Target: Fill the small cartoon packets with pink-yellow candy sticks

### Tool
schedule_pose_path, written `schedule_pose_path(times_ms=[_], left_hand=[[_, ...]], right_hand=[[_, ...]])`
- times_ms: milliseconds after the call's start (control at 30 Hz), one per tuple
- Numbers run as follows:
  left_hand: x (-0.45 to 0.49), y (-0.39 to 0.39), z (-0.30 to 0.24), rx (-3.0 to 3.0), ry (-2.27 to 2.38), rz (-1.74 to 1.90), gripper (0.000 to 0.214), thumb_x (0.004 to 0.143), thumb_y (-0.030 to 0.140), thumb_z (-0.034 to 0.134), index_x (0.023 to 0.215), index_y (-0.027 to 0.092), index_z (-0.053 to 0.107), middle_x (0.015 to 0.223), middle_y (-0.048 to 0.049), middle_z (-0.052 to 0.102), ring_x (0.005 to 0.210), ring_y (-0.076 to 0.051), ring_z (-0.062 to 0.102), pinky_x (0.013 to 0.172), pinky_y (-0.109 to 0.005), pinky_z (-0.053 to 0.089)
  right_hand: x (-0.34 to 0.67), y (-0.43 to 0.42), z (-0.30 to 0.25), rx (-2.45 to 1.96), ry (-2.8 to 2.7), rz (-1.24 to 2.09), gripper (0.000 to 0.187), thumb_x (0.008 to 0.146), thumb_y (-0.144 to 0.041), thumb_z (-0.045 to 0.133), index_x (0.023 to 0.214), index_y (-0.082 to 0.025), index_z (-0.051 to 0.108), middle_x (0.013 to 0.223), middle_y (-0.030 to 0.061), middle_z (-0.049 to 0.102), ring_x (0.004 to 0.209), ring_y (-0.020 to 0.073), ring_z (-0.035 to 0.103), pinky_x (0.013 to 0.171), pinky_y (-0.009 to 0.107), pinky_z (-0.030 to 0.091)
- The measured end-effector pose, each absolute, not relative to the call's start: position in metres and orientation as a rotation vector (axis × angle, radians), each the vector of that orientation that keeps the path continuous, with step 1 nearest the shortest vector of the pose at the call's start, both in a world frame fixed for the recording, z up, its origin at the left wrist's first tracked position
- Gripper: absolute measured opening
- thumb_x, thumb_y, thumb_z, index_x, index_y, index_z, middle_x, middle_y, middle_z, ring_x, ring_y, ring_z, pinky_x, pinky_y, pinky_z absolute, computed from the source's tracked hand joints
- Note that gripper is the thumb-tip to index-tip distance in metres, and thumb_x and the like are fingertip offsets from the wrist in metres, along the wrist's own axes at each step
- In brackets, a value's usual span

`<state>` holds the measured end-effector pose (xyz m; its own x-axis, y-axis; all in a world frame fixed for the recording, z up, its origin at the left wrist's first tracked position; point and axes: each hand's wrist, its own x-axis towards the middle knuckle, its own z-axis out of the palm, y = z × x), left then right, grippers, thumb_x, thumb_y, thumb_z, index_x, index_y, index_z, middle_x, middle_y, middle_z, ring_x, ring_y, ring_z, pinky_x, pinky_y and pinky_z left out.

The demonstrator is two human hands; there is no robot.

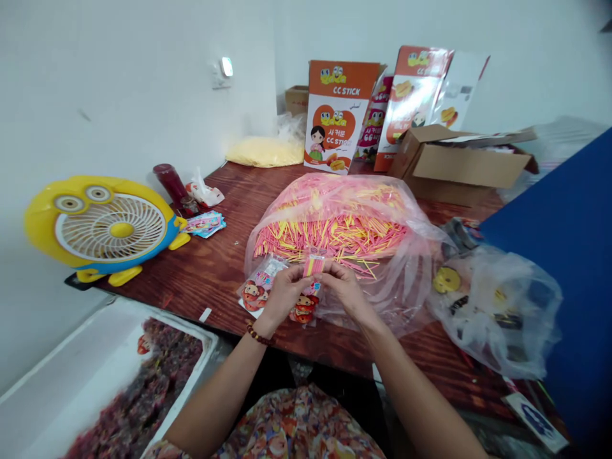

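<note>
My left hand (285,290) and my right hand (345,288) meet over the near part of the table, fingers pinched on a small clear packet (314,264) with pink and yellow sticks showing inside. Below the fingers hangs or lies a printed packet (305,308) with red cartoon figures; whether it is the lower part of the held one I cannot tell. Beside my left hand lie more printed packets (255,290). Just beyond both hands, a large translucent pink bag (415,280) lies open, heaped with loose pink and yellow sticks (329,233).
A yellow and blue character fan (119,229) stands at left, near a dark red bottle (169,182). Printed cartons (339,115) and an open cardboard box (449,169) line the back. A clear plastic bag (497,306) lies at right by a blue panel (564,255). A white tub (210,347) is lower left.
</note>
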<state>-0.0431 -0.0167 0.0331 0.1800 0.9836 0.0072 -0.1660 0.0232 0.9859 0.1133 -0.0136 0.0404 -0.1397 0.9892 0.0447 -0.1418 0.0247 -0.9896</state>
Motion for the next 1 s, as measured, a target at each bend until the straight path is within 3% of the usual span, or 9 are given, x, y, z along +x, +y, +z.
schedule_pose_path(times_ms=[367,467,567,767,1000], left_hand=[[-0.042,-0.034,0.004,0.929,1.041,1.043,0.030,0.059,0.023,0.081,0.084,0.012,0.071,0.073,0.0012,0.070,0.061,-0.010,0.059,0.062,-0.021,0.047],[-0.045,-0.047,-0.019,0.979,1.114,0.969,0.032,0.061,0.026,0.080,0.088,0.013,0.070,0.075,-0.0010,0.072,0.067,-0.014,0.065,0.065,-0.024,0.051],[-0.051,-0.052,-0.033,1.118,1.267,0.953,0.031,0.071,0.028,0.073,0.099,0.015,0.068,0.080,-0.0034,0.073,0.073,-0.018,0.069,0.071,-0.029,0.054],[-0.062,-0.035,-0.026,1.794,1.597,0.928,0.032,0.088,0.024,0.058,0.119,0.018,0.062,0.110,-0.0120,0.069,0.105,-0.027,0.064,0.096,-0.045,0.050],[-0.059,-0.033,-0.051,1.976,1.578,0.862,0.036,0.093,0.024,0.051,0.128,0.019,0.054,0.120,-0.0138,0.061,0.114,-0.027,0.058,0.100,-0.046,0.048]], right_hand=[[0.109,-0.027,-0.010,-1.120,-1.162,1.341,0.022,0.067,-0.038,0.074,0.075,-0.019,0.066,0.072,-0.0019,0.065,0.066,0.0142,0.053,0.066,0.027,0.044],[0.116,-0.037,-0.030,-1.219,-1.194,1.436,0.022,0.070,-0.040,0.071,0.072,-0.019,0.065,0.066,-0.0024,0.062,0.060,0.0136,0.051,0.059,0.026,0.042],[0.124,-0.029,-0.041,-1.303,-1.175,1.452,0.025,0.071,-0.042,0.068,0.069,-0.019,0.062,0.059,-0.0039,0.056,0.053,0.0123,0.047,0.054,0.025,0.039],[0.127,0.015,-0.038,-1.578,-1.553,1.120,0.018,0.075,-0.035,0.064,0.071,-0.018,0.061,0.065,-0.0012,0.062,0.062,0.0146,0.053,0.060,0.026,0.037],[0.140,0.009,-0.027,-1.795,-1.772,0.878,0.019,0.083,-0.038,0.065,0.087,-0.020,0.062,0.071,0.0013,0.066,0.063,0.0166,0.058,0.060,0.027,0.036]])
